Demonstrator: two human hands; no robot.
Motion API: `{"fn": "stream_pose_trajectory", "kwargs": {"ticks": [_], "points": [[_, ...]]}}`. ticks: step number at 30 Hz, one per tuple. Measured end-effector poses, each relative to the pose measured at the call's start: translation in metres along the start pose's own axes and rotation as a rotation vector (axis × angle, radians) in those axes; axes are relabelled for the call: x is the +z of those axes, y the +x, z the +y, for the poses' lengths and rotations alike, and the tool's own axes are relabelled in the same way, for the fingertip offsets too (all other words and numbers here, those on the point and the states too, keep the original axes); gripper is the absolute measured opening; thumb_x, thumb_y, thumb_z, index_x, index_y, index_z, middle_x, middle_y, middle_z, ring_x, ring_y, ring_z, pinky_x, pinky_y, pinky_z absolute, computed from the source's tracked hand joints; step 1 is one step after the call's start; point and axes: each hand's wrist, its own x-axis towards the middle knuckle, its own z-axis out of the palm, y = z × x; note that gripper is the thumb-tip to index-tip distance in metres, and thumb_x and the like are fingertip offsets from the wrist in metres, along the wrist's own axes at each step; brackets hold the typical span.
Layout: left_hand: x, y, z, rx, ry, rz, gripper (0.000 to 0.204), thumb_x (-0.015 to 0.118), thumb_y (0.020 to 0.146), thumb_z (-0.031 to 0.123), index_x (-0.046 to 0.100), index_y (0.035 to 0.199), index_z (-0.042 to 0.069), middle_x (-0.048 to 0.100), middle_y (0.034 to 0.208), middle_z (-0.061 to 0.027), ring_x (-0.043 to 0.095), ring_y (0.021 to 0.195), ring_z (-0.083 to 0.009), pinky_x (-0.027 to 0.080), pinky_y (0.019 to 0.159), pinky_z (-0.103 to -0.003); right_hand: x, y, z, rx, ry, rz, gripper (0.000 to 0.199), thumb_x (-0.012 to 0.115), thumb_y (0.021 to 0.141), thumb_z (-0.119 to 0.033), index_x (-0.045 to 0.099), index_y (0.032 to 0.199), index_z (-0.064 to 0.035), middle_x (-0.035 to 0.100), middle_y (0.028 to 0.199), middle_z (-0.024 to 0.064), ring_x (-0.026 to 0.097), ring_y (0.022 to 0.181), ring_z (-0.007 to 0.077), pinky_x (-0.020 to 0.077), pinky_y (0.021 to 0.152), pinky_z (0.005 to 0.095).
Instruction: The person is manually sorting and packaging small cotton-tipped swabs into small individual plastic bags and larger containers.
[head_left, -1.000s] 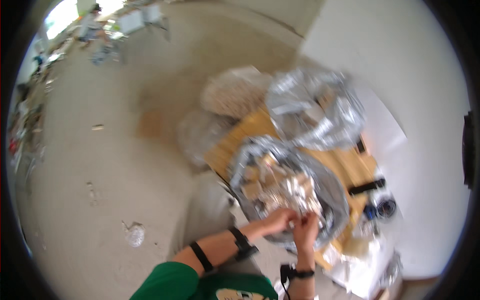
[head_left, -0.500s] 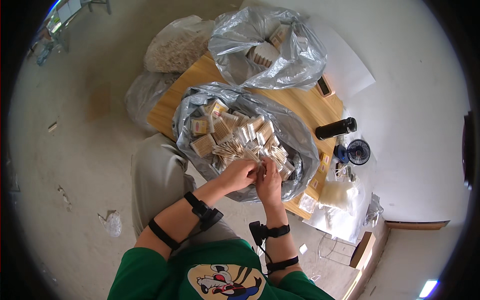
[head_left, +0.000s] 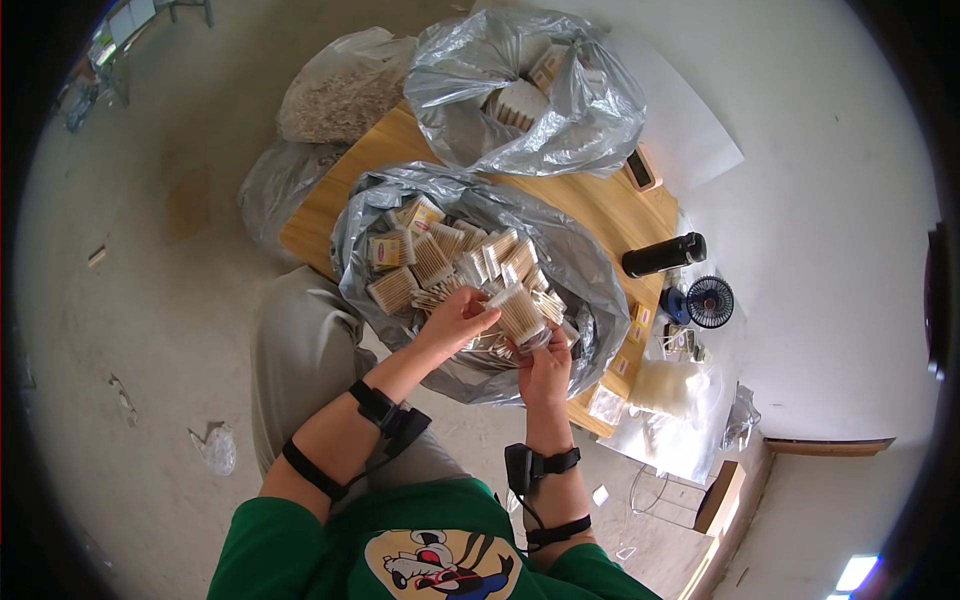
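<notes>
A clear pack of cotton swabs (head_left: 518,313) is held up over an open grey plastic bag (head_left: 590,270). My right hand (head_left: 545,368) grips the pack's near end, where the clear film bunches. At its left edge, my left hand (head_left: 458,322) is closed with thumb and forefinger on the pack; the other fingers are partly hidden. Beneath both hands the bag is filled with many similar packs and loose cotton swabs (head_left: 432,297). A pack with a yellow label (head_left: 388,250) lies at the left side of the heap.
The bag rests on a wooden table (head_left: 330,215). Behind it stands another grey bag (head_left: 450,110) holding packs. A black flask (head_left: 664,256), a small fan (head_left: 709,302) and a clear bag of white material (head_left: 668,388) are to the right. Stuffed clear sacks (head_left: 340,95) sit at far left.
The hands were close together low over the heap. Now they have moved apart, and a swab pack shows lifted and face up between them. The whole view has shifted slightly.
</notes>
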Motion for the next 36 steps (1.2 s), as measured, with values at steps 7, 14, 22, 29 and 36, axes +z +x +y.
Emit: {"fn": "stream_pose_trajectory", "kwargs": {"ticks": [7, 14, 22, 29, 36], "points": [[-0.001, 0.002, -0.003, 0.280, 0.379, 0.005, 0.020, 0.071, 0.079, 0.011, 0.061, 0.094, 0.001, 0.059, 0.081, -0.0057, 0.058, 0.072, -0.0163, 0.047, 0.064, -0.027, -0.014, 0.011, -0.017, -0.151, -0.425, -0.117, 0.025, 0.050, 0.087, 0.003, 0.056, 0.112, 0.0018, 0.060, 0.109, 0.0082, 0.057, 0.098, 0.0139, 0.0414, 0.089, 0.0252], [0.001, -0.001, 0.000, 0.283, 0.371, -0.046, 0.021, 0.072, 0.078, 0.011, 0.063, 0.095, 0.001, 0.059, 0.086, -0.0076, 0.059, 0.075, -0.0189, 0.048, 0.064, -0.029, 0.000, 0.017, -0.011, -0.100, -0.671, -0.094, 0.015, 0.063, 0.085, -0.001, 0.062, 0.099, 0.0000, 0.062, 0.087, 0.0004, 0.054, 0.077, 0.0057, 0.0424, 0.071, 0.0187], [0.003, -0.001, -0.007, 0.199, 0.138, -0.003, 0.012, 0.066, 0.083, 0.006, 0.064, 0.095, 0.003, 0.052, 0.083, 0.0005, 0.047, 0.067, -0.0065, 0.040, 0.061, -0.021, 0.004, 0.021, 0.001, -0.206, -0.461, -0.136, 0.008, 0.062, 0.084, 0.003, 0.061, 0.091, -0.0015, 0.063, 0.092, 0.0033, 0.054, 0.080, 0.0053, 0.0428, 0.073, 0.0187], [-0.001, 0.004, -0.008, 0.250, 0.070, 0.045, 0.005, 0.066, 0.081, 0.002, 0.063, 0.085, 0.001, 0.053, 0.084, 0.0000, 0.050, 0.070, -0.0058, 0.041, 0.061, -0.022, 0.017, 0.019, -0.002, -0.180, -0.451, -0.125, 0.007, 0.062, 0.084, 0.004, 0.060, 0.089, -0.0007, 0.063, 0.083, 0.0005, 0.056, 0.076, 0.0061, 0.0441, 0.072, 0.0194], [-0.001, 0.005, -0.003, 0.369, 0.327, 0.131, 0.006, 0.069, 0.078, 0.000, 0.063, 0.077, -0.001, 0.059, 0.077, -0.0054, 0.056, 0.065, -0.0134, 0.043, 0.056, -0.026, 0.029, 0.020, -0.008, -0.246, -0.715, -0.088, 0.011, 0.065, 0.083, 0.000, 0.061, 0.093, -0.0009, 0.062, 0.077, 0.0026, 0.056, 0.070, 0.0088, 0.0445, 0.068, 0.0222]]}}
